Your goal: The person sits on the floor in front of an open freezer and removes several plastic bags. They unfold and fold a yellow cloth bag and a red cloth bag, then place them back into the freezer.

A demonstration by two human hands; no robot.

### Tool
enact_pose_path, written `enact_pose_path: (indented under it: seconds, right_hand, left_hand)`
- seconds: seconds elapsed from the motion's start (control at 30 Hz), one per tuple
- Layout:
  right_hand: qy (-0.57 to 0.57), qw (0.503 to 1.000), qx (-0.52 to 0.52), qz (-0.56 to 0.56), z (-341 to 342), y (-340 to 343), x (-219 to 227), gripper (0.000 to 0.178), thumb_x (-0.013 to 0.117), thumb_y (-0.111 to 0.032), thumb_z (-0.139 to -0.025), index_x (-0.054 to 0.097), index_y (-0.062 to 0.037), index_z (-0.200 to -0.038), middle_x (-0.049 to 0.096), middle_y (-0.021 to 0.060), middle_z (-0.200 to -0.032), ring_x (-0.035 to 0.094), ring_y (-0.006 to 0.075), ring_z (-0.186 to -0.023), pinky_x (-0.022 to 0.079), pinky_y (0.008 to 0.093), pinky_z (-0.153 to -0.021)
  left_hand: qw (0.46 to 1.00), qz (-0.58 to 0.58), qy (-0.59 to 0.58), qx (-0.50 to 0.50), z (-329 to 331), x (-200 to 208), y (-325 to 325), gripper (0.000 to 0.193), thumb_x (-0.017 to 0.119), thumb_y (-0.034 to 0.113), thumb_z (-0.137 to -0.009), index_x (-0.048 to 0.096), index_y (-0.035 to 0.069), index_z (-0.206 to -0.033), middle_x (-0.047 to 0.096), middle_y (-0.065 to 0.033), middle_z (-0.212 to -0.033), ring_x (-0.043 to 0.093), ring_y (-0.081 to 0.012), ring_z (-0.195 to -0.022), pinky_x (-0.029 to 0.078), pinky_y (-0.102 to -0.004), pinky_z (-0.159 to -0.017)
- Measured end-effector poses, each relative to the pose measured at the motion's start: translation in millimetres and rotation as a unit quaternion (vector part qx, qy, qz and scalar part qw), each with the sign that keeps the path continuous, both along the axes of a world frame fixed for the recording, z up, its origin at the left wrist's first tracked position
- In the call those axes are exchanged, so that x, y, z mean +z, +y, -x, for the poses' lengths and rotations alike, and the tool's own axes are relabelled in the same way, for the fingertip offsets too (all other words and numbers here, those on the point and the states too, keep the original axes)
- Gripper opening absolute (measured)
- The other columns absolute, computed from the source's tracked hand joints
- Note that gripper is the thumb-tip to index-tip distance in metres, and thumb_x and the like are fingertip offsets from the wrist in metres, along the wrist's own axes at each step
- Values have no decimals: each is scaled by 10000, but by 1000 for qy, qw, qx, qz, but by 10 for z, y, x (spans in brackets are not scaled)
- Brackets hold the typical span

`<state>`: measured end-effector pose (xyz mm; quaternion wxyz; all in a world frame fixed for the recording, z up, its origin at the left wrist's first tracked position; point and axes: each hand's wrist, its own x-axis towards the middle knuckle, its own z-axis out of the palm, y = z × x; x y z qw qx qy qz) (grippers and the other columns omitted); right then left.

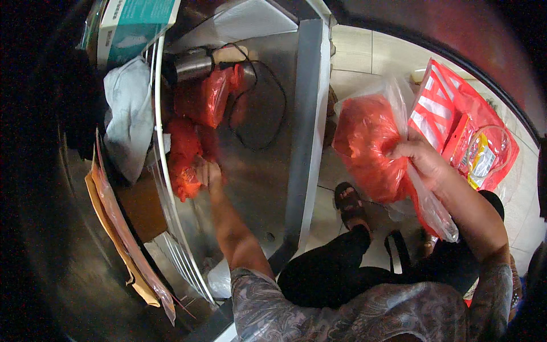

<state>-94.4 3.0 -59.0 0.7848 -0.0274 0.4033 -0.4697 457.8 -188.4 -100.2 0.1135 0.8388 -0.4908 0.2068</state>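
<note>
Inside a metal cabinet on the left, my left hand (pixel 209 174) is closed on a crumpled red plastic bag (pixel 185 151). A second red plastic bag (pixel 215 98) lies just beyond it, and the two partly overlap. Out over the floor on the right, my right hand (pixel 420 158) grips a clear plastic bag (pixel 370 142) with red plastic bunched inside. The clear bag's loose end hangs below my right wrist.
A black cord (pixel 283 108) loops beside a silver cylinder (pixel 194 64) in the cabinet. A white wire rack (pixel 159 114) borders its left side, near a grey cloth (pixel 126 114), cardboard sheets (pixel 117 236) and a teal-and-white box (pixel 134 34). On the floor at right lies a red-and-white bag (pixel 436 100).
</note>
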Motion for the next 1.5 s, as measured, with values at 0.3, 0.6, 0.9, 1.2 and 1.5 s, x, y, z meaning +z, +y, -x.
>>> enact_pose_path:
  seconds: [0.3, 0.6, 0.9, 1.2, 1.5]
  right_hand:
    - [-55, 998, 43, -7, -221, -142, 42, 549, 650, 22, -717, 533, 23, -1253, 648, 140, -1116, 647, 261, -1032, 505, 393, -961]
    - [-66, 997, 33, -23, -310, -17, 22, 500, 649, 30, -714, 559, 5, -1206, 648, 133, -1091, 648, 268, -1022, 504, 398, -951]
    - [-11, 996, 86, -9, -218, 164, 41, 433, 651, 23, -711, 572, 0, -1135, 639, 96, -1017, 630, 219, -955, 497, 353, -886]
    - [-9, 997, 69, 20, -155, 108, 106, 473, 645, 25, -716, 567, 21, -1183, 657, 100, -999, 656, 228, -917, 523, 357, -850]
    - [60, 996, 60, 5, -11, 166, 110, 553, 656, 14, -703, 511, 21, -1237, 627, 103, -1060, 627, 205, -976, 492, 332, -914]
  left_hand:
    - [1000, -30, 0, 3, -437, 344, -359, 278, 560, 159, -891, 611, -18, -1099, 658, -191, -989, 660, -286, -829, 520, -400, -718]
    - [987, -3, -55, 154, -56, -200, 443, 290, 522, 188, -900, 618, -27, -1070, 662, -204, -951, 658, -311, -859, 515, -423, -763]
    - [929, 29, 348, -122, 1503, -130, 1445, 250, 536, 165, -932, 604, -44, -1052, 647, -227, -947, 635, -336, -903, 496, -432, -805]
    - [896, 345, 274, -63, 843, 687, 1003, 188, 533, 130, -911, 633, -25, -950, 658, -129, -868, 630, -188, -806, 519, -322, -734]
    - [986, 50, 65, 145, -505, 520, 1052, 139, 583, 113, -831, 622, 3, -907, 640, -146, -859, 616, -274, -830, 497, -389, -752]
